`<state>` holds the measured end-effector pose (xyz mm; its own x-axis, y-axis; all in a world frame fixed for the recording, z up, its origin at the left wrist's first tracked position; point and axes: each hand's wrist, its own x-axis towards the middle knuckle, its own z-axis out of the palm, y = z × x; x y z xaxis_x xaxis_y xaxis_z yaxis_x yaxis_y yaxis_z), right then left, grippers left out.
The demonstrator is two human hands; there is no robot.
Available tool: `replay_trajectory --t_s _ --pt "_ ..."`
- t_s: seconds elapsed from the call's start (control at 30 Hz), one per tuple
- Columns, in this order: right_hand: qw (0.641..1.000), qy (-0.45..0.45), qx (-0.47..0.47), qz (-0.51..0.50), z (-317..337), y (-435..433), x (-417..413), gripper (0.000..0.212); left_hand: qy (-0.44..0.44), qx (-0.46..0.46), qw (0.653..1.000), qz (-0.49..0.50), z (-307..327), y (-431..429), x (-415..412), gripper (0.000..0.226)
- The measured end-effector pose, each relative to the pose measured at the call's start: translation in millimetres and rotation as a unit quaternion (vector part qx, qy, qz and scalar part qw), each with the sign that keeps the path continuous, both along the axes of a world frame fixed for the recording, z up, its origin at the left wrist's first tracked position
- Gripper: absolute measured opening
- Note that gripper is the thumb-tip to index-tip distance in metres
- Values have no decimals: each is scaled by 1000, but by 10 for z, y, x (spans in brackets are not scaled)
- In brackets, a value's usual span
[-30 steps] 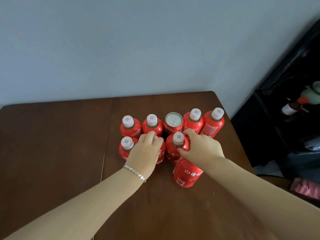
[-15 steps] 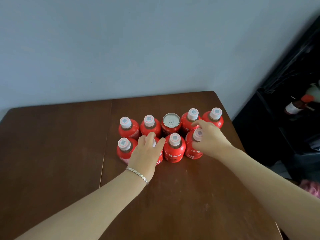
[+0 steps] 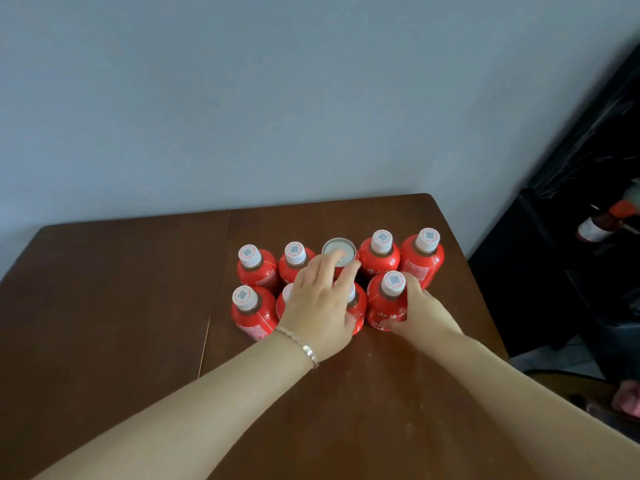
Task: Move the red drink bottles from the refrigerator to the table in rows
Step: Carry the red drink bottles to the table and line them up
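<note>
Red drink bottles with white caps stand in two rows on the brown table (image 3: 114, 306). A silver-topped red can (image 3: 341, 249) stands in the middle of the back row. My right hand (image 3: 420, 308) grips the front row's rightmost red bottle (image 3: 386, 304) from its right side, the bottle upright on the table. My left hand (image 3: 317, 304) lies over the front row's middle bottles with straight fingers that reach the can's top. It hides most of two bottles, one of them (image 3: 358, 306) beside the gripped bottle. The front-left bottle (image 3: 247, 313) stands free.
A dark open refrigerator (image 3: 571, 271) stands to the right of the table, with a red-capped bottle (image 3: 594, 228) lying inside. The table's right edge runs close past the bottle rows. A grey wall backs the table. Something pink (image 3: 628, 398) lies at the lower right.
My right hand set a bottle at the right end of the front row, then slid from its cap to its side. My left hand stretched forward from a front cap to the can.
</note>
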<state>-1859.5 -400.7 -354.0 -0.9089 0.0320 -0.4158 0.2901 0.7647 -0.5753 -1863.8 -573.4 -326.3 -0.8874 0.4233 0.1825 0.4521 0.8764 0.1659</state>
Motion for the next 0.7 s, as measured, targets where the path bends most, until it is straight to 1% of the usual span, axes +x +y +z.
replay_trajectory --t_s 0.03,0.07,0.1,0.17,0.2,0.23,0.27,0.3,0.37,0.47,0.6,0.7 --pt "1000 0 -4 7 9 5 5 81 -20 50 999 -8 73 119 -111 60" --pt "1000 -2 -8 14 15 14 -2 81 -60 88 994 2 162 244 -247 60" --pt "1000 -10 -12 15 38 30 -5 79 -121 106 987 28 231 355 -408 64" --pt "999 -21 -18 17 68 60 -20 74 -254 106 959 71 309 549 -755 71" --pt "999 -24 -17 19 75 74 -27 74 -308 87 944 82 318 624 -892 69" --pt "999 -30 -15 23 87 83 -35 74 -341 54 935 78 306 677 -992 61" --pt "999 -34 -13 26 83 82 -47 74 -354 9 933 64 275 701 -1049 50" --pt "999 -37 -10 26 79 87 -60 73 -349 -31 935 46 242 723 -1077 40" --pt "999 -44 -2 28 63 91 -81 74 -313 -65 947 27 185 743 -1090 35" --pt "998 -51 17 35 4 93 -88 79 -287 -70 955 19 172 734 -1084 35" --pt "997 -59 30 46 -25 109 -83 89 -298 -94 950 15 179 727 -1107 36" --pt "995 -82 44 43 44 105 -42 100 -315 -109 942 26 206 755 -1018 46"
